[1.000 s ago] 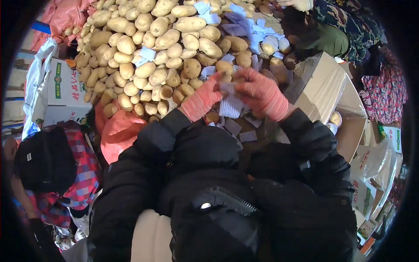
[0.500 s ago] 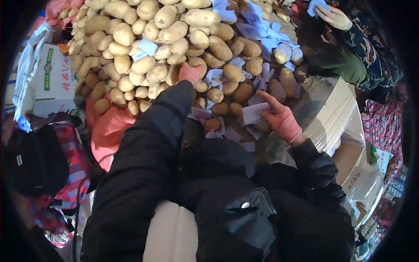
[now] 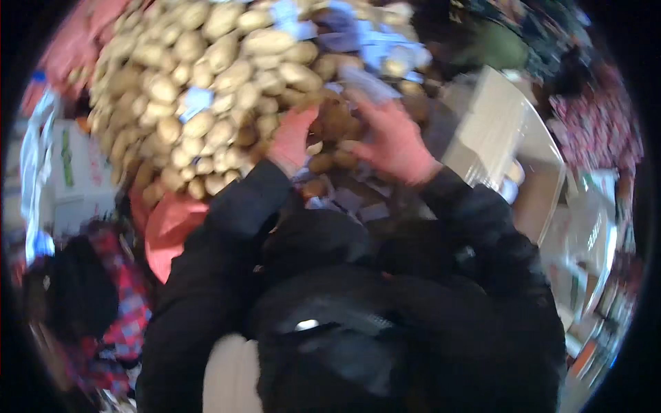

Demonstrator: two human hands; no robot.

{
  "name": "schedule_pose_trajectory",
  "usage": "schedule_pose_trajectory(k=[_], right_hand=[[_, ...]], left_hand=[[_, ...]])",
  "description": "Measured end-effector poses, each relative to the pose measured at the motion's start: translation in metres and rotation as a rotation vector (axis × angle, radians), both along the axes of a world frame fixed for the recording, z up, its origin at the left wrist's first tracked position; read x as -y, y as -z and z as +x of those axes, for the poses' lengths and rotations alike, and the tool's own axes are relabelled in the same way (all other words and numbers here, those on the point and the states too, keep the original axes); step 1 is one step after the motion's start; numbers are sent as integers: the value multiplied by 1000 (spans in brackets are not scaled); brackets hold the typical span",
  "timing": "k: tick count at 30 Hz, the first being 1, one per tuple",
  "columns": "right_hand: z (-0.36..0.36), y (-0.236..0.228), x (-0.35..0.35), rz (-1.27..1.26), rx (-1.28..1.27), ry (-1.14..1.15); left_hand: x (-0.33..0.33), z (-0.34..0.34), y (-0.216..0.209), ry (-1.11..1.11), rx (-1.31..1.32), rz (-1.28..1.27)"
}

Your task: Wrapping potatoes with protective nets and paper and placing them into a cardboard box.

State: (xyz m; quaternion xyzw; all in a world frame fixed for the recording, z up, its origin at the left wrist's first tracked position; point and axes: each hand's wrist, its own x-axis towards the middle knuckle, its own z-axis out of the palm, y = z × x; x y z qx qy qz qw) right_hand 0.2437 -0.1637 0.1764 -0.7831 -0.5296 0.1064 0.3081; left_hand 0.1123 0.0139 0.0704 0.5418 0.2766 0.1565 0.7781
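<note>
My left hand (image 3: pixel 292 140), in a reddish-orange glove, is bent at the near edge of a large heap of potatoes (image 3: pixel 222 76). Motion smears its fingers, so whether it grips a potato is unclear. Across from it, my right hand (image 3: pixel 394 141), gloved alike, has thumb and fingers curved apart toward the left. A pale lilac foam net sleeve (image 3: pixel 372 84) streaks along its fingertips and appears to be held there. Between the two hands lie several darker brown potatoes (image 3: pixel 336 118), blurred. Loose sleeves (image 3: pixel 348 199) lie below them, near my lap.
An open cardboard box (image 3: pixel 540 199) with plastic film stands at the right. Beyond it is another person's camouflage sleeve (image 3: pixel 551 41). More blue-white sleeves (image 3: pixel 385 48) lie on the far heap. Red mesh sacking (image 3: pixel 172 227) and a white carton (image 3: pixel 79 165) are on the left.
My view has shifted. My right hand has moved left and farther up over the potatoes with the net sleeve, coming closer to my left hand. My left hand has turned toward the right hand.
</note>
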Motion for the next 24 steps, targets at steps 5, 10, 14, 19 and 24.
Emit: schedule_pose_trajectory(k=[5,10,14,19,24], right_hand=[[9,-59,31,640,-1159,-35],[-17,-72,102,774,-1794,-193],[-10,-81,152,559,-1246,100],[4,-78,185,325,-857,252],[10,-53,186,95,-562,382]], left_hand=[[24,0,-83,207,300,-670],[104,20,-133,466,274,337],[114,38,-134,166,276,18],[172,47,-156,-34,93,820],[168,61,-132,0,159,585]])
